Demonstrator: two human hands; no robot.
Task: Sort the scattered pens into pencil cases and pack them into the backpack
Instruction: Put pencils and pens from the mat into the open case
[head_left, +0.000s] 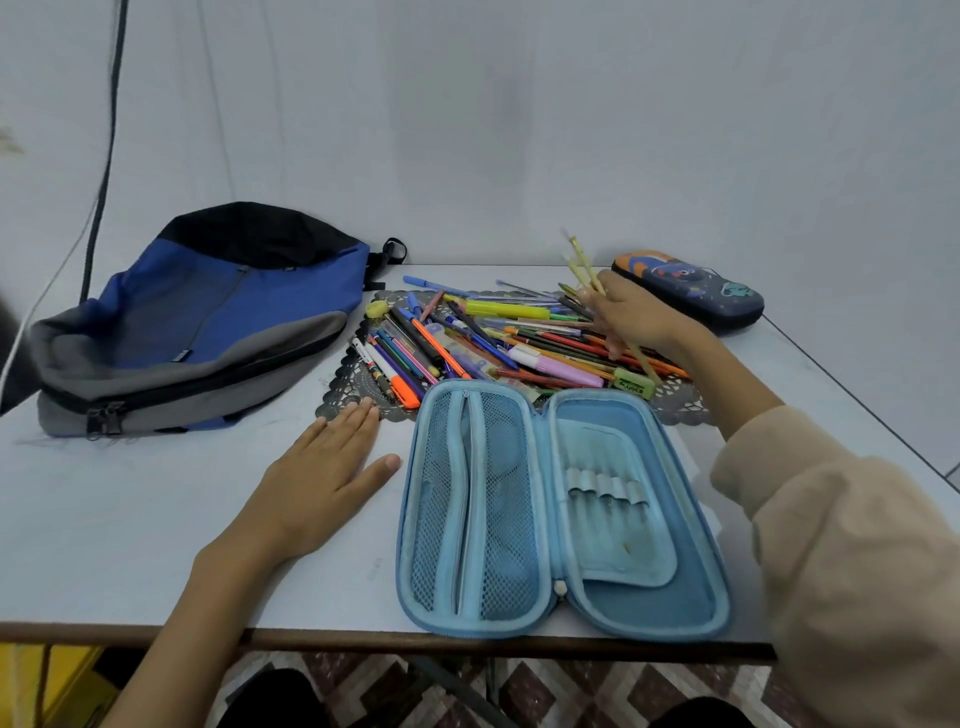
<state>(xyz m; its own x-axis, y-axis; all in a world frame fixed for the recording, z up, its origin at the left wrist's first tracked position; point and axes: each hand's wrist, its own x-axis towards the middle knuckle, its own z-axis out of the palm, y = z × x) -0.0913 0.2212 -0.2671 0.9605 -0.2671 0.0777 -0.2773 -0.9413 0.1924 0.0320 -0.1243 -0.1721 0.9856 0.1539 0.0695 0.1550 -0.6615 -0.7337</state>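
Note:
A pile of coloured pens and pencils (488, 343) lies on a dark lace mat (358, 400) in the middle of the table. In front of it a light blue pencil case (561, 519) lies open flat, with a mesh pocket on the left and elastic loops on the right. My right hand (634, 317) hovers over the right side of the pile and grips a few yellowish pencils (587, 270) that stick up and back. My left hand (327, 478) rests flat on the table, fingers straight, left of the open case. A blue, grey and black backpack (208, 322) lies at the left.
A second, dark pencil case (691, 291) with an orange cartoon print lies zipped at the back right corner. The white table (130, 519) ends at a front edge close to me and at a right edge. A dark cable (104, 171) hangs at the left wall.

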